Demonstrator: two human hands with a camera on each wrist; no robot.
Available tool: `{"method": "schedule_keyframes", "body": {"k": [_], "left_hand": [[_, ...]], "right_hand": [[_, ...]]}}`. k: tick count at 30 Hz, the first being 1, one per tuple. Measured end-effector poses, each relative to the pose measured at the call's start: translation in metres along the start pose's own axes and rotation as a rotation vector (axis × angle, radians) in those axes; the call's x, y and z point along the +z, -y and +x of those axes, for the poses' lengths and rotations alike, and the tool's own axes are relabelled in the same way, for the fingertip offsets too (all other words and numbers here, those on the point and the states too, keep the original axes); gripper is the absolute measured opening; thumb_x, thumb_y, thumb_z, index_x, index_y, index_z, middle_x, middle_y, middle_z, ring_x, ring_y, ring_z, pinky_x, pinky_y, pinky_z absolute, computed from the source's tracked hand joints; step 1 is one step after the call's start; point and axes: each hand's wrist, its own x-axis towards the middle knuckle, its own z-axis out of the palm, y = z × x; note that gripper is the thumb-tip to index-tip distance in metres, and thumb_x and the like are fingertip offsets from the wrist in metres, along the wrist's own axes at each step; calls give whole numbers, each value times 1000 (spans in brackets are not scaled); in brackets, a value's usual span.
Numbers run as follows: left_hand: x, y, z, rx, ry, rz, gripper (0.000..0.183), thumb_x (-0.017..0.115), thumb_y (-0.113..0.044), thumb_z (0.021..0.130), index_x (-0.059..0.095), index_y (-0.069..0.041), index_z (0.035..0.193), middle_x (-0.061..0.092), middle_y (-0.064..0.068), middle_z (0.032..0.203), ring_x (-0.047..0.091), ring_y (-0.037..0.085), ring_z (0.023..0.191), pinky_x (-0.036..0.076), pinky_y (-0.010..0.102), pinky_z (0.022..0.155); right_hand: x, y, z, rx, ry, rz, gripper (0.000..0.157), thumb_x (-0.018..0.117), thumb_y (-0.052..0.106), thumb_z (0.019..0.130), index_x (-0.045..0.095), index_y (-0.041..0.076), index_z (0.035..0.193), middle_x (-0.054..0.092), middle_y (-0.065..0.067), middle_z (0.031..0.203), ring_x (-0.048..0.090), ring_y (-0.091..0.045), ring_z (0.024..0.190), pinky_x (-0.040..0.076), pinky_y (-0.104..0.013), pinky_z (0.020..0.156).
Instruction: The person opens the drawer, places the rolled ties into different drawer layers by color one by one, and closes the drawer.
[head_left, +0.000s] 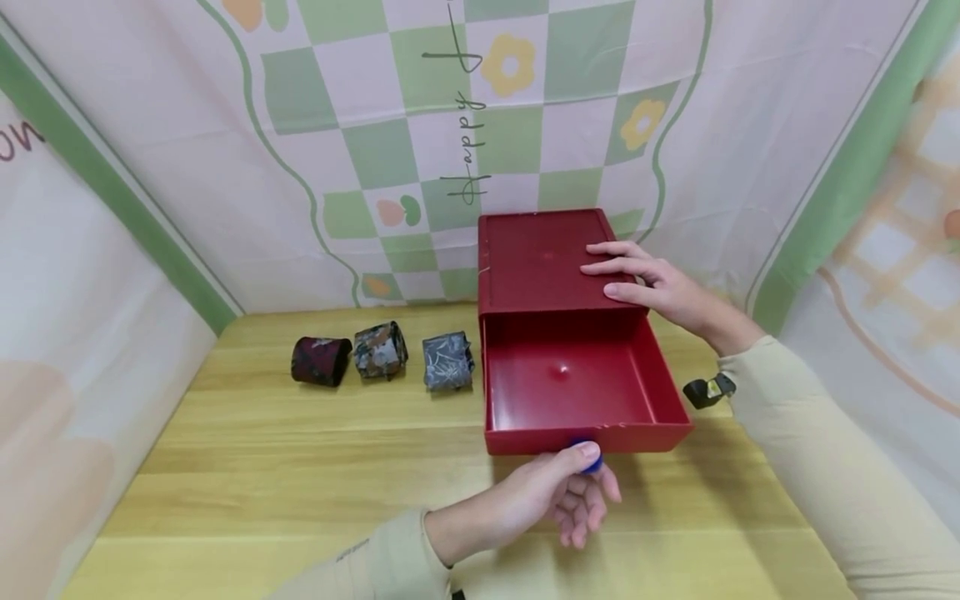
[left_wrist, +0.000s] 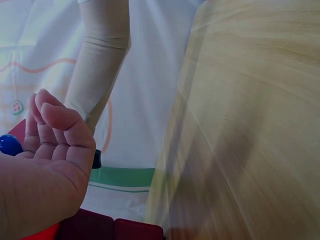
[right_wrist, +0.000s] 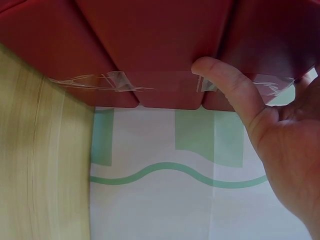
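A dark red drawer box (head_left: pixel 543 258) stands at the back of the table, its drawer (head_left: pixel 585 437) pulled out toward the front with nothing inside. My left hand (head_left: pixel 551 492) is at the drawer front, pinching the round blue knob (head_left: pixel 592 460) between thumb and forefinger while the other fingers curl loosely. On the box's top, toward its right edge, rest the spread fingers of my right hand (head_left: pixel 660 287). In the right wrist view its thumb (right_wrist: pixel 225 80) presses the box's side wall, near strips of clear tape (right_wrist: pixel 120 81).
Left of the box lie three rolled patterned cloths: a maroon one (head_left: pixel 321 361), a camouflage one (head_left: pixel 380 350) and a grey one (head_left: pixel 447 361). The wooden table (head_left: pixel 300 467) runs back to a printed curtain (head_left: pixel 360 150), with more curtains at both sides.
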Motion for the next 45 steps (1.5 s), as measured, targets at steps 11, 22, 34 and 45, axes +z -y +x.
{"method": "schedule_keyframes", "body": {"k": [11,22,34,45], "left_hand": [[-4,-5,-10,-40,168,188,54,24,-43,104,57,-1,116,60,2,79,57,11,60,52,27,56],[-13,-67,-56,234,383,648,17,54,-7,96,55,-11,113,63,-6,96,56,-7,83,51,20,65],[-52,-140,-99,853,0,655,10,56,-1,93,57,5,102,61,11,92,57,16,76,53,29,63],[-129,-169,-105,1099,-1113,1660,54,63,-39,86,52,-20,136,27,17,150,23,39,137,13,57,109]], "right_hand": [[0,0,0,6,1,15,36,56,4,93,60,7,129,35,-5,147,24,-20,135,39,-18,89],[0,2,0,12,6,11,36,57,4,93,60,8,129,35,-4,147,23,-20,135,34,-17,94],[-1,1,-1,7,2,-1,36,57,4,93,60,8,128,36,-4,146,23,-20,135,33,-17,95],[-1,-2,0,3,1,-1,36,57,3,93,60,8,128,36,-5,146,23,-19,135,33,-17,94]]}}
